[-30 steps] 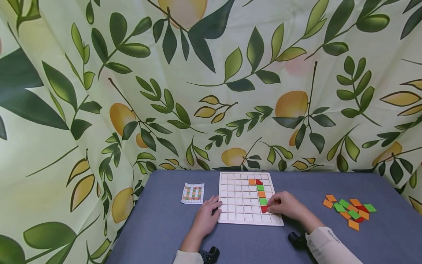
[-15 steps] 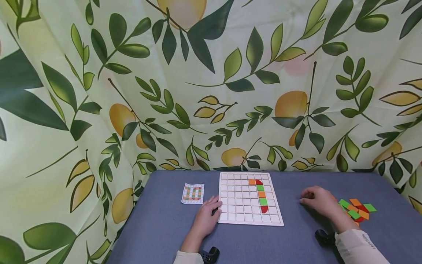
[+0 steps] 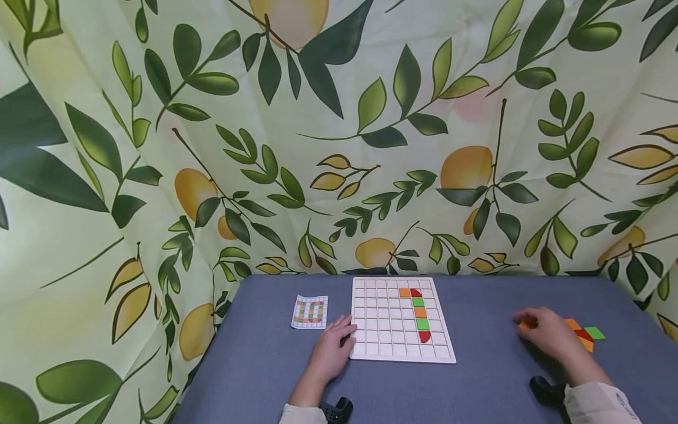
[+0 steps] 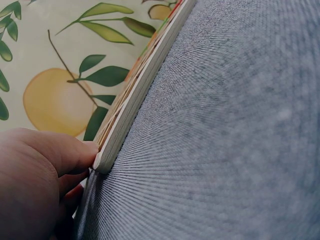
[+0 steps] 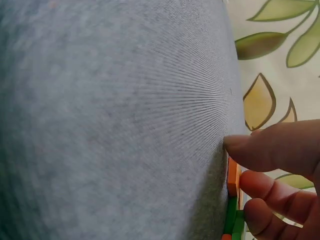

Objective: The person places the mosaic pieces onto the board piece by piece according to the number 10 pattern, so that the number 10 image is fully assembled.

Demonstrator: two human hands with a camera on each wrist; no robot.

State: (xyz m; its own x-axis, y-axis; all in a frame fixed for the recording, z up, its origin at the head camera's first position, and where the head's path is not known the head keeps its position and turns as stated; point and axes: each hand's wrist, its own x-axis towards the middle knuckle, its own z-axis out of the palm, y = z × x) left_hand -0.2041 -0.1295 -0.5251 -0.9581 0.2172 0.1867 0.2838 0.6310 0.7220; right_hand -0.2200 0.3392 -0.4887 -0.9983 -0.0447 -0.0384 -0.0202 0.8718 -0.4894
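A white square grid board lies on the table. On its right side several tiles form a column: an orange square tile, a rounded red tile, a green tile and others. My left hand rests at the board's left edge, its fingers fairly straight; in the left wrist view a fingertip touches the board's corner. Over the loose tile pile, my right hand reaches down. The right wrist view has its thumb and fingertips right beside an orange tile, with green tiles below.
A small printed pattern card lies left of the board. Loose tiles, such as a green one, show past my right hand, which hides much of the pile. Behind the blue-grey table hangs a leaf-and-fruit patterned cloth.
My right hand has moved right, from the lower red tile on the board to the loose pile. The red tile stays in its cell. My left hand has not moved.
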